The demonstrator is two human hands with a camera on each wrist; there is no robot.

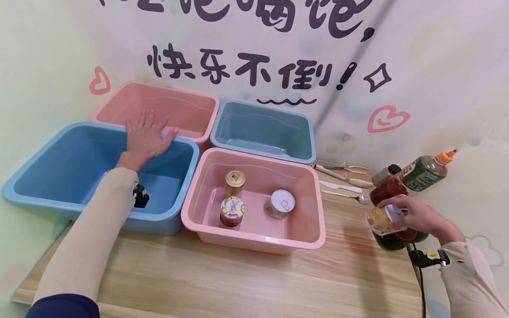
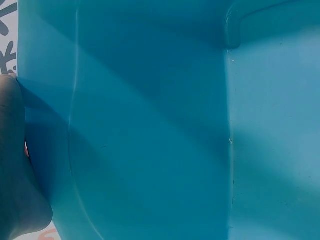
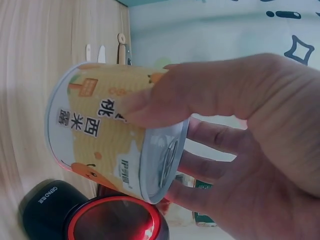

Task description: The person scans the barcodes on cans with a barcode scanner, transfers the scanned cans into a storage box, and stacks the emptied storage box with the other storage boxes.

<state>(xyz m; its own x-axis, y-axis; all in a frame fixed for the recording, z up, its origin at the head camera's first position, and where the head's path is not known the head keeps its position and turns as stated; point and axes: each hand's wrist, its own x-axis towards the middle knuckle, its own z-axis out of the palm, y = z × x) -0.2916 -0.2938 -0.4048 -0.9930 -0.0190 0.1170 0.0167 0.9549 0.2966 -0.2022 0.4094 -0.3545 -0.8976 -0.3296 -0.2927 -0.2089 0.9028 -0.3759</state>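
My right hand (image 1: 421, 216) grips a tilted can (image 3: 100, 135) with a yellow-orange label and a pull-tab lid, thumb on one side and fingers on the other. A black device with a red ring (image 3: 75, 212) lies below the can in the right wrist view. My left hand (image 1: 146, 138) rests with spread fingers at the far rim of the large blue bin (image 1: 71, 163). In the front pink bin (image 1: 254, 242) are a pull-tab can (image 1: 281, 203), a gold-lidded jar (image 1: 234, 182) and a jar with a patterned lid (image 1: 232, 211).
Behind stand another pink bin (image 1: 175, 106) and a blue-green bin (image 1: 262, 126). Tongs (image 1: 342, 176), a white knife (image 1: 339, 186) and a spoon (image 1: 362, 199) lie right of the bins. An orange-capped bottle (image 1: 424, 173) and a red bottle (image 1: 387, 190) stand near the right wall.
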